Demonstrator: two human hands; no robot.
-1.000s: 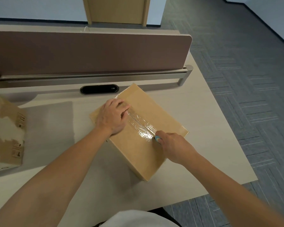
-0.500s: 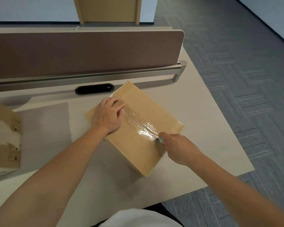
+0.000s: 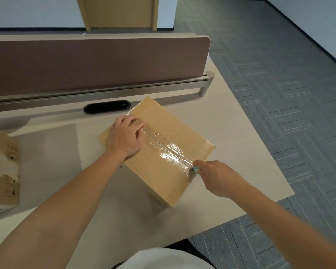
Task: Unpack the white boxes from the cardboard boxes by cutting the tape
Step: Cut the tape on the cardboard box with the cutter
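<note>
Stands over a pale beige desk top [image 3: 241,144], looking down along both bare forearms. Has a brown rectangular cardboard box [image 3: 159,177] lying flat near the middle of the desk, turned at an angle, with one corner to the far side and another to the near side. Shows a strip of clear shiny tape [image 3: 169,154] along the closed lid from far left to near right, with a thin dark line down its middle. Presses the left hand [image 3: 124,137] down on the far left part of the lid, palm on the cardboard, bent fingers touching the far end of the tape, grasping nothing. Clenches the right hand [image 3: 219,178] round a small cutter with a light blue body [image 3: 196,169], hiding all but its front end. Sets the tip of the cutter on the near right end of the tape, right at the edge of the lid. Holds the two hands well apart, one at each end of the strip.

Has a second brown cardboard box with a torn, whitish face [image 3: 3,167] at the left edge of the desk, well apart from the taped one. Shows a black oval cable slot [image 3: 106,106] in the desk just beyond the taped box, a brown partition panel [image 3: 97,63] on a metal rail along the far side, grey patterned carpet [image 3: 289,98] to the right and a light wooden door [image 3: 120,10] at the far wall. Wears a white garment [image 3: 159,259], seen at the near edge
</note>
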